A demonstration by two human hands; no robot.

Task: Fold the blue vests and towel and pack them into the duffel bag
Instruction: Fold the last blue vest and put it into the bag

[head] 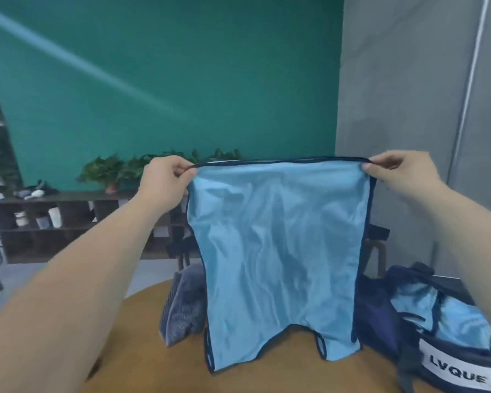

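A light blue vest (278, 251) with dark navy trim hangs upside down in the air above the brown table (142, 344). My left hand (165, 180) pinches its top left corner and my right hand (400, 171) pinches its top right corner, stretching the hem flat between them. The shoulder straps dangle just above the tabletop. A grey-blue ribbed towel (182, 304) lies crumpled on the table behind the vest's left side. The navy duffel bag (380, 310) stands open at the right, with another light blue vest (448, 316) inside it.
A white label reading LVQUE (459, 373) is on the bag's front. Behind the table stand a dark chair (376, 236) and a low dark shelf unit (68, 222) with potted plants (108, 171) against the green wall. A grey wall lies to the right.
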